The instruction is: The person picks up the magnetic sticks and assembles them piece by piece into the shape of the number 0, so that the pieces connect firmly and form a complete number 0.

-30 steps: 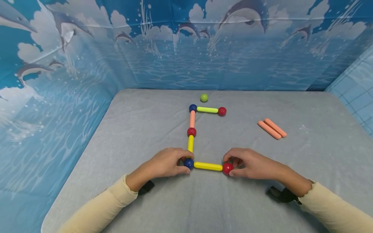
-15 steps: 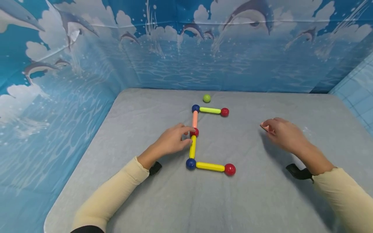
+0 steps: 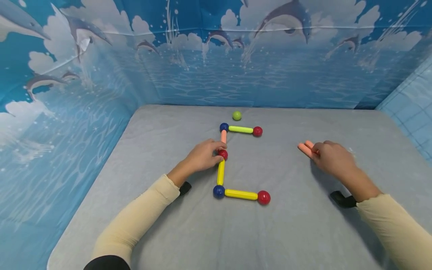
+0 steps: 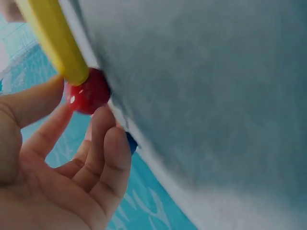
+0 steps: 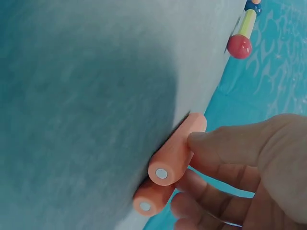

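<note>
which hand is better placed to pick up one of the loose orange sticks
Right. The right hand already has its fingers on the two orange sticks, while the left hand is across the table pinching the red ball in the chain.

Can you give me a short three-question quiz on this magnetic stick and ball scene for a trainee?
1. True or false: the green ball is joined to the chain of sticks.
2. Which hand pinches the middle red ball? A) left hand B) right hand
3. Fill in: the right hand touches two loose ______ sticks.

Key: 1. False, it lies apart on the grey table. 2. A. 3. Orange.
</note>
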Motion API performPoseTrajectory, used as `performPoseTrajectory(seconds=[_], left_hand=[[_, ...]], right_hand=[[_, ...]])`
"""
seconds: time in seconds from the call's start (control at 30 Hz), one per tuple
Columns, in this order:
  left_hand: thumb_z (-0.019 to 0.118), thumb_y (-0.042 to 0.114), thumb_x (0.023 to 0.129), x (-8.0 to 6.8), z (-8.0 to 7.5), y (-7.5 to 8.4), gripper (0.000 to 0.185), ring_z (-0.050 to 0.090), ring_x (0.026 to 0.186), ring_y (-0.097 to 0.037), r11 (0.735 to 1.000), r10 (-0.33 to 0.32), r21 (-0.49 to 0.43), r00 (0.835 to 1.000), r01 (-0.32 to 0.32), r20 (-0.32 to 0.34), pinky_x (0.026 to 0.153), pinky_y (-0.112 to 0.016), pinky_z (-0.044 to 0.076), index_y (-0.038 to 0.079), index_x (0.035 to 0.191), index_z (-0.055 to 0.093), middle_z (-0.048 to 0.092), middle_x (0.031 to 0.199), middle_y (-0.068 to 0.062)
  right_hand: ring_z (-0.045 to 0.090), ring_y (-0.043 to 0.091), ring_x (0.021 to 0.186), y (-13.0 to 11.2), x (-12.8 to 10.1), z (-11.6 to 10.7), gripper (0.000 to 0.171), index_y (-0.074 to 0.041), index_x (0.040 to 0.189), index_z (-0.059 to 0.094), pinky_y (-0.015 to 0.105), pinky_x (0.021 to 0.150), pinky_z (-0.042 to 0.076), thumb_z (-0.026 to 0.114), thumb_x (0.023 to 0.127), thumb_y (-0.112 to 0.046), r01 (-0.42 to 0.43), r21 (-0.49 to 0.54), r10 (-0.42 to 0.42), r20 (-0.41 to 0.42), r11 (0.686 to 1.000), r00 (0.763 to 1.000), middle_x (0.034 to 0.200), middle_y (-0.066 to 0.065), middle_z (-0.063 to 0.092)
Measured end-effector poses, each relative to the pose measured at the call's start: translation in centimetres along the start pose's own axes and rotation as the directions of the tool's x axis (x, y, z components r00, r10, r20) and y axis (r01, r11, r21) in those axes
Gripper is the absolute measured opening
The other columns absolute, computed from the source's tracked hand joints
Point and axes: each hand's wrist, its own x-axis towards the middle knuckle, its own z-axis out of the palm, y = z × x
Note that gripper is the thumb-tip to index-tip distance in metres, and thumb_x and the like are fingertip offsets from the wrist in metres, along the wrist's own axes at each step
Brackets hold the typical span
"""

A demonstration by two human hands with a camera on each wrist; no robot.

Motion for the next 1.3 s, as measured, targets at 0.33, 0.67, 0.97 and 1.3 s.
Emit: performPoseTrajectory(seconds=[0.33, 0.67, 0.97, 1.3], left_hand=[[0.063, 0.02, 0.098, 1.0, 0.2, -0.9, 0.033, 0.056, 0.101, -0.022, 0.993, -0.048, -0.104, 0.998, 0.053, 0.05, 0.087, -0.036, 0.051, 0.021, 0.131, 0.066, 0.066, 0.123, -0.007], [0.063, 0.02, 0.098, 1.2, 0.0, -0.8, 0.036, 0.058, 0.093, -0.023, 0.983, -0.121, -0.131, 0.989, 0.131, 0.081, 0.072, -0.026, 0.049, 0.023, 0.133, 0.063, 0.066, 0.121, -0.009], [0.062, 0.02, 0.098, 1.5, -0.1, -0.8, 0.033, 0.058, 0.093, -0.022, 0.981, -0.129, -0.135, 0.987, 0.142, 0.099, 0.073, -0.026, 0.049, 0.023, 0.13, 0.065, 0.067, 0.122, -0.009], [0.062, 0.02, 0.098, 1.6, -0.2, -0.8, 0.032, 0.058, 0.091, -0.022, 0.981, -0.117, -0.141, 0.988, 0.131, 0.104, 0.071, -0.026, 0.047, 0.023, 0.129, 0.065, 0.067, 0.121, -0.009]], right_hand=[[0.054, 0.022, 0.067, -1.1, 0.3, 0.1, 0.009, 0.0, 0.095, 0.062, 0.039, 0.061, 0.044, 0.066, 0.091, -0.006, 0.032, 0.082, -0.037, 0.069, 0.996, 0.997, 0.084, 0.016, 0.066], [0.054, 0.021, 0.068, -1.0, 0.8, 0.1, 0.042, 0.005, 0.13, 0.052, 0.034, 0.058, 0.043, 0.064, 0.092, -0.01, 0.01, 0.164, -0.036, 0.156, 0.986, 0.987, 0.094, 0.022, 0.066], [0.055, 0.016, 0.067, -1.1, 0.7, -0.1, 0.061, -0.002, 0.148, 0.038, 0.031, 0.057, 0.042, 0.062, 0.092, -0.012, 0.034, 0.248, -0.101, 0.261, 0.968, 0.96, 0.095, 0.017, 0.067], [0.063, 0.021, 0.095, -2.0, -0.4, -0.1, 0.064, -0.013, 0.152, 0.038, 0.031, 0.071, 0.05, 0.064, 0.094, -0.013, 0.086, 0.47, -0.193, 0.185, 0.878, 0.964, 0.112, 0.014, 0.065]])
